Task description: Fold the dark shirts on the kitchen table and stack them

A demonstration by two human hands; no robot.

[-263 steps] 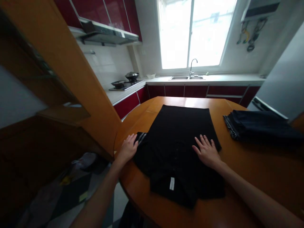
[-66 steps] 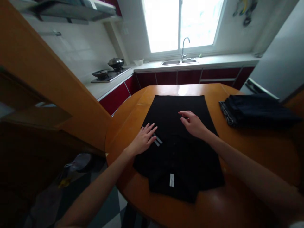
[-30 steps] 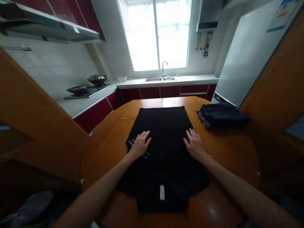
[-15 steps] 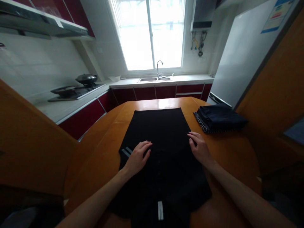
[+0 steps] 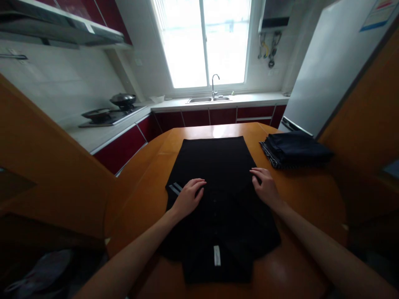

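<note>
A black shirt (image 5: 215,162) lies spread flat on the wooden table, its collar end with a white label (image 5: 217,255) toward me and its hem toward the window. Grey stripes (image 5: 175,188) mark its left side. On the left part of the shirt rests my left hand (image 5: 189,196), fingers stretched out beside the stripes. My right hand (image 5: 264,187) lies at the shirt's right edge with its fingertips on the cloth, fingers extended and loosely curved. Neither hand grips the fabric. The shirt's dark folds near the collar are hard to make out.
A stack of folded dark clothes (image 5: 296,149) sits on the table (image 5: 140,182) at the right. Beyond are a counter with a sink (image 5: 201,99), a stove with pans (image 5: 123,99) at left, and a fridge (image 5: 318,70) at right.
The whole view has shifted a little, bringing the collar end fully into sight. Both hands keep nearly the same places on the shirt, which stays flat.
</note>
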